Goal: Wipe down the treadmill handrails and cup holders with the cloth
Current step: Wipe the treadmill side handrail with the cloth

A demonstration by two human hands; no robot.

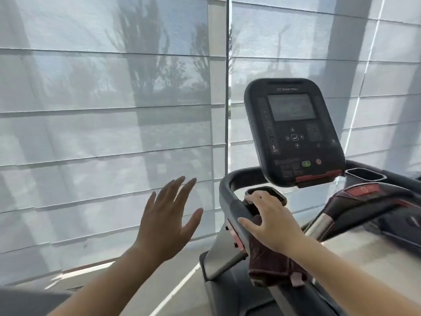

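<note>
The treadmill stands at the right, its dark grey left handrail (pixel 227 201) curving round in front of the console. A dark maroon cloth (pixel 271 267) lies over that rail, and part of it hangs down. My right hand (pixel 271 221) presses flat on the cloth, with fingertips at the rim of the left cup holder (pixel 265 190). The second cup holder (pixel 364 174) is at the console's right. My left hand (pixel 167 221) hovers in the air to the left of the rail, fingers spread, holding nothing.
The black console (pixel 293 131) with its screen rises above the rails. A red safety key panel (pixel 362 190) sits to the right. Sheer window blinds (pixel 109 124) fill the wall behind. The grey upright post (pixel 222 254) slopes down under the handrail.
</note>
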